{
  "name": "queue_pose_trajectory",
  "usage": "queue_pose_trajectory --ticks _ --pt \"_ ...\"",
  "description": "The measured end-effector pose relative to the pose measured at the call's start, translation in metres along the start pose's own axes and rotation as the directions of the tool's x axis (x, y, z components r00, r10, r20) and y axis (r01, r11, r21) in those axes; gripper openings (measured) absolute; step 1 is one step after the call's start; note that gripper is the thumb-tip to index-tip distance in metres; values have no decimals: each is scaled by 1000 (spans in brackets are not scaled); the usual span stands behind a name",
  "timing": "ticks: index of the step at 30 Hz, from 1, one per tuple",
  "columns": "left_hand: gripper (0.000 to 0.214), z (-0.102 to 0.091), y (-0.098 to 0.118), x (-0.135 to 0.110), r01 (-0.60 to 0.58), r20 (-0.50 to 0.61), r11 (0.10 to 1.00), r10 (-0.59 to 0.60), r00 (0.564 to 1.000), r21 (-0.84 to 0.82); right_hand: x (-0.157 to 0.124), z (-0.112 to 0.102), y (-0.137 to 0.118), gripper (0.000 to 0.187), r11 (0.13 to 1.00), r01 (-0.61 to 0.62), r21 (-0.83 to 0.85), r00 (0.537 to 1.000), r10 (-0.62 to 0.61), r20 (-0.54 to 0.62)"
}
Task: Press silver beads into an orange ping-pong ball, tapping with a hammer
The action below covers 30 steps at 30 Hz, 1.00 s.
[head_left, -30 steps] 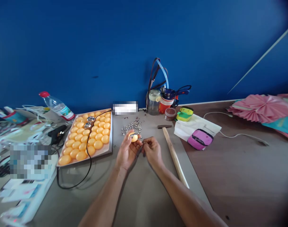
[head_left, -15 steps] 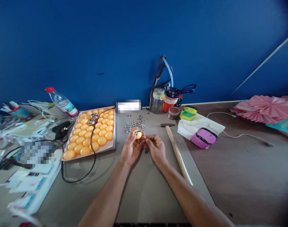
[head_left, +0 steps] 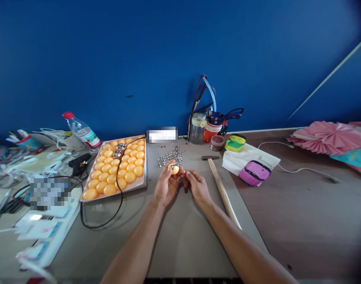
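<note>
My left hand [head_left: 166, 185] is closed around an orange ball [head_left: 174, 169] that has silver beads stuck on its top. My right hand [head_left: 198, 186] sits just beside it, fingers pinched together at the ball's right side; whatever it pinches is too small to make out. Just beyond the hands lies a loose pile of small silver beads [head_left: 170, 156] on the grey table. To the left stands a tray [head_left: 143, 183] filled with several orange balls [head_left: 116, 170], two of them covered in silver beads [head_left: 118, 150].
A black cable [head_left: 115, 205] loops over the tray to a glue gun [head_left: 79, 163]. A hammer [head_left: 221, 188] lies right of my hands. A water bottle [head_left: 81, 131], jars and a cup [head_left: 209, 130], a pink pouch [head_left: 255, 172], white cloth and pink paper fans [head_left: 328, 135] are around.
Both hands stay together on the orange ball with only slight shifts. The view has moved a little, so everything sits slightly further right in the picture.
</note>
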<state>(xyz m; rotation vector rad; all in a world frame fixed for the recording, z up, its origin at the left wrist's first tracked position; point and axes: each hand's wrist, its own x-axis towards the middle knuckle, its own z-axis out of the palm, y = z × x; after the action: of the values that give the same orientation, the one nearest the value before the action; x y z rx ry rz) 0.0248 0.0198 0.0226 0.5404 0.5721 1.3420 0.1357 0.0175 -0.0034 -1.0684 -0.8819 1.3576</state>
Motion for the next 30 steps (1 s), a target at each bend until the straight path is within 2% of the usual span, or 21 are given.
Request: queue_pose_trajectory --ticks 9,15,20,26,30 --pt "43 0 2 -1 7 0 1000 -7 1000 15 1 -1 -7 32 997 -69 41 997 67 44" --pt "40 0 2 -2 -7 15 999 6 1000 39 -1 -1 -13 28 994 -93 56 996 92 15" --pt "40 1 3 -2 12 11 999 -12 1000 52 -2 1 -17 27 980 -118 163 993 115 30" --pt "43 -2 4 -2 25 5 997 -25 1000 70 -2 0 -23 25 955 -53 292 996 30 82" --pt "41 0 4 -3 19 43 997 -22 999 77 -3 -2 -23 21 953 -26 300 990 -17 139"
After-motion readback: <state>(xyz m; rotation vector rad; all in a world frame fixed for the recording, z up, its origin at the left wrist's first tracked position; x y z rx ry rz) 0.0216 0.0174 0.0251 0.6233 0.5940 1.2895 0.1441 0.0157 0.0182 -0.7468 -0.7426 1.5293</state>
